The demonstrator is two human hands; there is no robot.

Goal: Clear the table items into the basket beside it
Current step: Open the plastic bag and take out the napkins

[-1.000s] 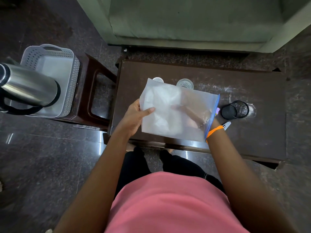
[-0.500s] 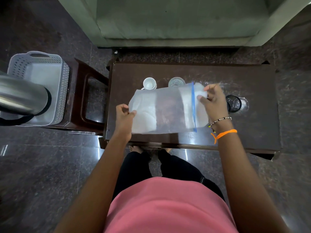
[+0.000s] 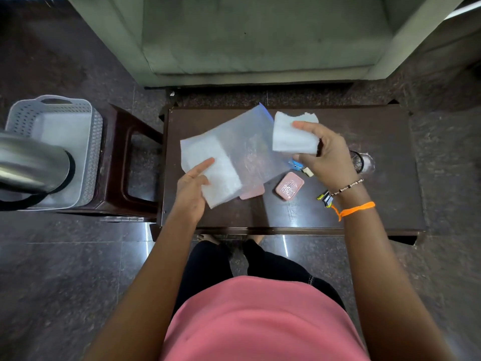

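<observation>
L hand point(image 3: 194, 185): thumb and fingers pinch the lower-left corner of the bag point(image 3: 234, 157), held up over the table point(image 3: 385, 204), tilted, blue zip edge at the far top.
R hand point(image 3: 328, 155): fingers curled round a white pad point(image 3: 292, 135), clamped on it, just right of the bag's mouth, above the table.
Bag contents: more white stuff shows thru the plastic at the L-hand end; how much, can't tell.
Basket point(image 3: 15, 118): on a stool point(image 3: 122, 162) just left of the table, well apart from both hands. Nothing clearly in it, tho a steel flask point(image 3: 31, 165) close to the cam hides part of it.
Still on table: pink box point(image 3: 289, 188), a 2nd pink piece point(image 3: 253, 194) half under the bag, blue bit point(image 3: 296, 165) and small tan bit point(image 3: 309, 172) by the R hand, black mesh cup point(image 3: 357, 160) behind the R wrist, clips point(image 3: 325, 199) under the wrist.
Risk 1: bag held by one corner only, mouth looks open. If it tips, the rest inside could slide out onto the table or floor.
Risk 2: pad is soft and only gripped at one end; a loose grip on the way over could let it drop in the gap betw table and stool.
Risk 3: R forearm hangs right over the clips and cup; a low sweep leftwards prob knocks them off the edge.
Risk 4: bag hides the 2nd pink piece, easy to miss or drag along.
Progress: early by my guess, most items still to go.
</observation>
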